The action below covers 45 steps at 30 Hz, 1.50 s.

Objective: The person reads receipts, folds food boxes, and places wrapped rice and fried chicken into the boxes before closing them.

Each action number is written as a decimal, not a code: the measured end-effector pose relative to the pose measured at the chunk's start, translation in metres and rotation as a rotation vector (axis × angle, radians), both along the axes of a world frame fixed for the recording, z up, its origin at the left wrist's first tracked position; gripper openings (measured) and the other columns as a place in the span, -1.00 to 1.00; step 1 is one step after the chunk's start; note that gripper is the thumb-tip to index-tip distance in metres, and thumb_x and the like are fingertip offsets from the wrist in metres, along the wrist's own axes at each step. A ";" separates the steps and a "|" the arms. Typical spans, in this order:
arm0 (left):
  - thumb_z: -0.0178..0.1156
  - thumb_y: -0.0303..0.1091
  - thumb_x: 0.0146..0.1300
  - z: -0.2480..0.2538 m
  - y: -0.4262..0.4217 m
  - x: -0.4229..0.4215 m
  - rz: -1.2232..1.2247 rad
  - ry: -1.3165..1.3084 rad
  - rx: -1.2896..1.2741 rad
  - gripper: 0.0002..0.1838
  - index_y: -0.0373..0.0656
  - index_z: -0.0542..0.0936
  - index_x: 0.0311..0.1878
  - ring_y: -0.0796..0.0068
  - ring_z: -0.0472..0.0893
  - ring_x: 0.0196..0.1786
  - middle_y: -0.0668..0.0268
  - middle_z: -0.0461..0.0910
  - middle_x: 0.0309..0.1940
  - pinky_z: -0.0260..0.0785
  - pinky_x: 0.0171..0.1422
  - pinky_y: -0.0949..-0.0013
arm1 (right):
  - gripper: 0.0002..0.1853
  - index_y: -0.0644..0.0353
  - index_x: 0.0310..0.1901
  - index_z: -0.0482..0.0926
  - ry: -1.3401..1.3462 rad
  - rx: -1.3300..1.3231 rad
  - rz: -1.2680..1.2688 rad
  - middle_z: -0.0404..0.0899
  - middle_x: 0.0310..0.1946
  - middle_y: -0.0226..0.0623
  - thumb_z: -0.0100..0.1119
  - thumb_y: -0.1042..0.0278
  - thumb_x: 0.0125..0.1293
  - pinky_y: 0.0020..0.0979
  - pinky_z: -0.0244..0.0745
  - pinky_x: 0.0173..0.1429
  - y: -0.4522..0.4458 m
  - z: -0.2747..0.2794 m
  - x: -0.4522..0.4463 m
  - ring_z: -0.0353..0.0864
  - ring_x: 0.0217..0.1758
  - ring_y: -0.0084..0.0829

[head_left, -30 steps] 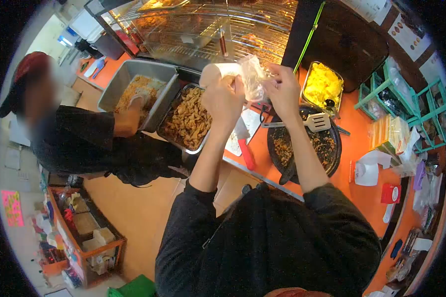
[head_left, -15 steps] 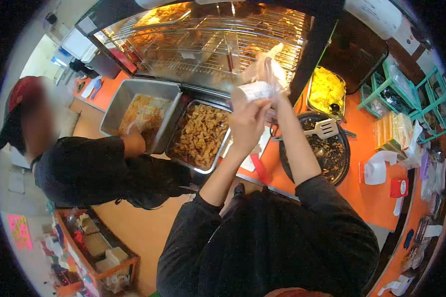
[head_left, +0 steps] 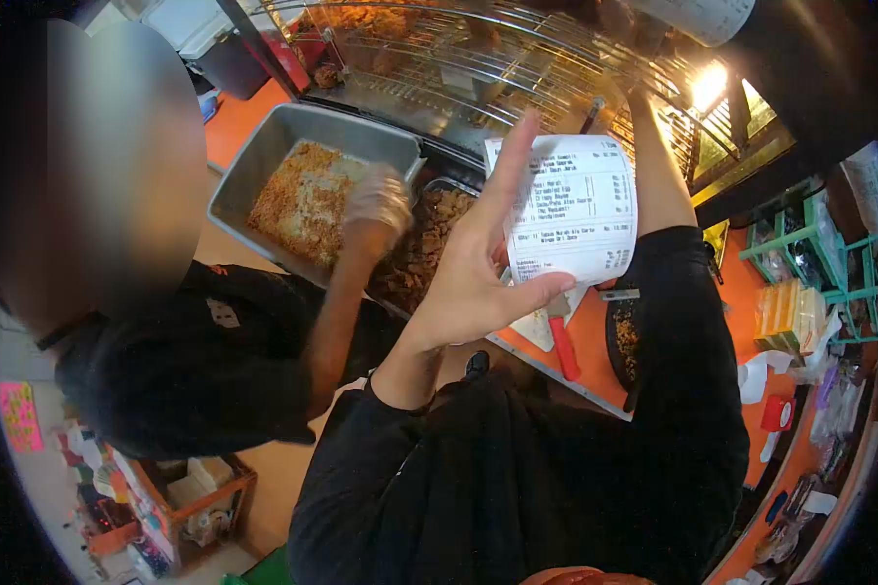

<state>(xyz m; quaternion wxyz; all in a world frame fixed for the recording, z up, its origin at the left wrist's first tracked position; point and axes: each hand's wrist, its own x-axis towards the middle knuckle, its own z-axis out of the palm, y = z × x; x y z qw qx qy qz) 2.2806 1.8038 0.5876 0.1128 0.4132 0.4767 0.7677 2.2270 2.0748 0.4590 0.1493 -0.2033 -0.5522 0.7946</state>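
Observation:
Between the thumb and fingers of my left hand is a curled printed receipt, its text facing me. My right arm stretches up to the heated display case; my right hand is dim and blurred near its upper right, so its fingers and anything in them cannot be made out. Below the receipt, a red-handled tool lies on a white board. A tray of browned fried pieces is partly hidden behind my left hand.
A co-worker's gloved hand is over a grey tub of crumb coating at the left. Right of my arm are a dark round pan, a green rack and stacked packages on the orange counter.
My hands have separated: the left keeps the receipt and turns it toward me, while the right has moved up to the display case. The co-worker has leaned closer and the view has shifted.

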 end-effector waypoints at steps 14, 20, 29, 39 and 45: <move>0.23 -0.67 -0.27 -0.003 0.023 0.018 0.019 0.215 -0.066 0.12 -0.18 -0.29 0.31 0.27 0.30 0.15 0.08 0.14 0.19 0.24 0.15 0.28 | -0.43 0.23 0.05 0.02 0.008 0.126 -0.032 0.44 -0.24 -0.15 0.02 0.14 0.13 -0.31 0.41 -0.27 -0.015 -0.014 0.138 0.48 -0.28 -0.28; 0.19 -0.65 -0.26 0.003 0.064 0.054 -0.143 0.143 -0.037 0.05 -0.20 -0.22 0.31 0.28 0.13 0.25 0.10 -0.03 0.27 0.07 0.23 0.34 | -0.34 0.23 0.11 -0.06 -0.034 0.145 -0.226 0.43 -0.21 -0.11 0.04 0.13 0.12 -0.29 0.41 -0.23 0.041 -0.021 0.252 0.47 -0.24 -0.24; 0.16 -0.62 -0.25 0.012 0.111 0.097 -0.204 0.185 -0.129 0.01 -0.23 -0.18 0.31 0.33 0.07 0.30 0.09 -0.09 0.31 -0.02 0.27 0.41 | -0.21 0.24 0.20 -0.19 -0.086 0.060 -0.321 0.41 -0.15 -0.05 0.06 0.11 0.09 -0.27 0.40 -0.18 0.097 -0.068 0.322 0.46 -0.19 -0.18; 0.15 -0.63 -0.23 0.001 0.142 0.118 -0.174 0.267 -0.087 0.00 -0.25 -0.18 0.31 0.36 0.15 0.25 0.12 -0.10 0.31 0.14 0.19 0.41 | -0.25 0.28 0.26 -0.15 -0.815 1.056 -0.305 0.33 -0.08 0.18 -0.03 0.16 0.14 -0.17 0.35 -0.10 0.011 -0.124 0.305 0.46 -0.19 0.03; 0.14 -0.69 -0.25 -0.021 0.146 0.127 -0.217 0.041 -0.177 -0.01 -0.24 -0.16 0.31 0.31 0.28 0.15 0.07 0.09 0.21 0.24 0.13 0.35 | -0.24 0.22 0.27 -0.14 -0.874 1.065 -0.255 0.28 -0.20 0.21 0.01 0.30 0.08 -0.13 0.38 -0.24 0.018 -0.151 0.326 0.43 -0.36 0.05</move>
